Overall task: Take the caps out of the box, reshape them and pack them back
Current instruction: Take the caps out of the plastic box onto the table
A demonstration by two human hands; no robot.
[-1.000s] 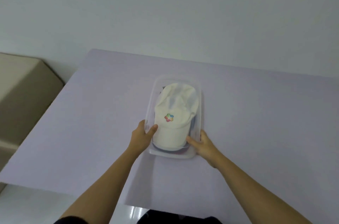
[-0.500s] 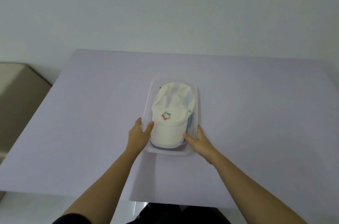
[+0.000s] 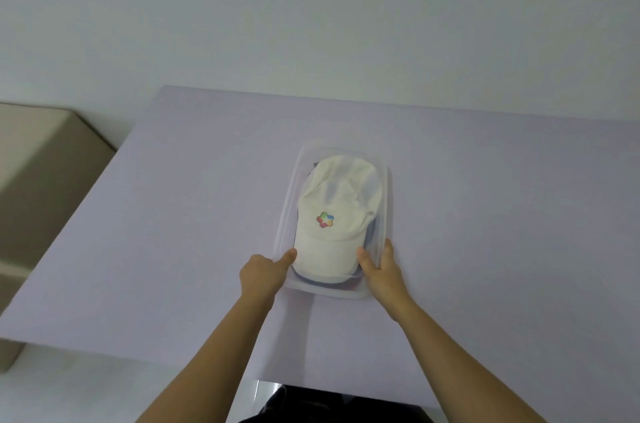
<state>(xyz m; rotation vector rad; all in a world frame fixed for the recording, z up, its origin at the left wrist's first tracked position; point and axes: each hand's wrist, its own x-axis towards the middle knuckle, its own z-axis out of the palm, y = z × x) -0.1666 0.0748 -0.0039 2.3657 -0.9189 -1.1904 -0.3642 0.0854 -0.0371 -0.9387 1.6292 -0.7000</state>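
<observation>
- White cap (image 3: 337, 214) on top inside clear box (image 3: 388, 180), frame centre.
- Left hand (image 3: 261, 272) and right hand (image 3: 382, 268) clasped on near box corners, thumbs against cap brim.

Both hands (image 3: 263, 275) on clear box (image 3: 388, 180) — white cap (image 3: 337, 211) inside

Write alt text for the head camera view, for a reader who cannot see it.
Two bare hands, left hand and right hand, grip the near corners of a clear plastic box on a pale lilac table. A white fabric cap with a multicoloured logo lies on top of darker caps inside.
</observation>
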